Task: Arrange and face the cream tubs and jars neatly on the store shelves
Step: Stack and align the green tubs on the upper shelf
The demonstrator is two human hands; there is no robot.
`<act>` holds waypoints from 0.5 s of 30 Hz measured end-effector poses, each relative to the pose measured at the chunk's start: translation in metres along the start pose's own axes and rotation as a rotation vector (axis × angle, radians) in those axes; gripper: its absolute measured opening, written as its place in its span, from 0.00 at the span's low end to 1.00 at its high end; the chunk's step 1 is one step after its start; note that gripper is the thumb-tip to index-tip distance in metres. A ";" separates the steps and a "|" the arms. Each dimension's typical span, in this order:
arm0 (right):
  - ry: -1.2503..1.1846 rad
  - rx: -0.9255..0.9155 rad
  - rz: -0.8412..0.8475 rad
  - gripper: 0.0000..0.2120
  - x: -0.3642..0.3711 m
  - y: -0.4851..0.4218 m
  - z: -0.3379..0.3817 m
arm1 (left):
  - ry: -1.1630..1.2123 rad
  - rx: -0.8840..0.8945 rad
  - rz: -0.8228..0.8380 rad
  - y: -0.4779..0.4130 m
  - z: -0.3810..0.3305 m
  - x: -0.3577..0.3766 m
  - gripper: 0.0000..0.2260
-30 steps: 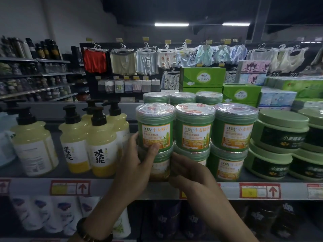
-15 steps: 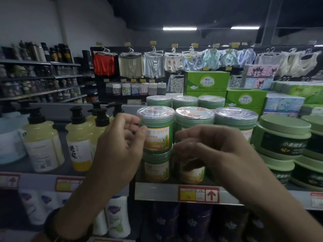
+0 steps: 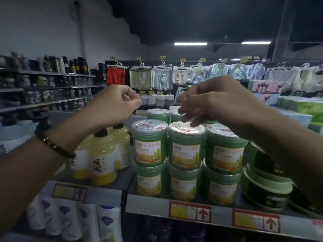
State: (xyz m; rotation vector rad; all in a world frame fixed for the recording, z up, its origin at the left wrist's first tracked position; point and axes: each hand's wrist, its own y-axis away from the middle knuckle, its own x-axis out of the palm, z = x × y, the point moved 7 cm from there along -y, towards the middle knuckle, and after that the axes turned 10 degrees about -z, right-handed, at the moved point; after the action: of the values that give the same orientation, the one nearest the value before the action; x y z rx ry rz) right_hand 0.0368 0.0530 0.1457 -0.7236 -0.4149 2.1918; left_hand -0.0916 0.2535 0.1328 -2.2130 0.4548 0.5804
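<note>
Green cream jars with orange-yellow labels stand two high in three columns on the shelf. The top row is a left jar, a middle jar and a right jar, all with labels facing front. More such jars stand behind them. My right hand hovers over the middle top jar with its fingers hanging loose, the tips at or just above the lid. My left hand is raised left of the jars, fingers curled in, holding nothing. Flat green tubs with dark labels are stacked at the right, partly behind my right forearm.
Yellow pump bottles stand directly left of the jars under my left wrist. Price tags with red arrows line the shelf edge. White bottles fill the shelf below. Green and blue boxes sit behind at the right, hanging clothes beyond.
Both hands have let go of the lower jars and risen above the stack. The view has shifted, so the shelf sits lower and further right in frame.
</note>
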 end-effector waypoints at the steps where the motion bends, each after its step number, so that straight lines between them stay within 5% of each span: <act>1: -0.001 0.020 0.005 0.04 0.001 -0.006 -0.002 | -0.016 0.010 0.007 -0.010 -0.001 -0.001 0.04; 15: 0.249 0.150 0.024 0.06 0.036 -0.098 -0.033 | -0.094 0.021 0.659 -0.160 0.016 0.071 0.15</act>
State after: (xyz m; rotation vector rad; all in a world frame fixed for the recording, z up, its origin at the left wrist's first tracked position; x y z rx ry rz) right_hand 0.0941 0.1453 0.1556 -0.9075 -0.1140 2.0951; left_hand 0.0417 0.3565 0.1814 -1.9805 1.1478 1.0065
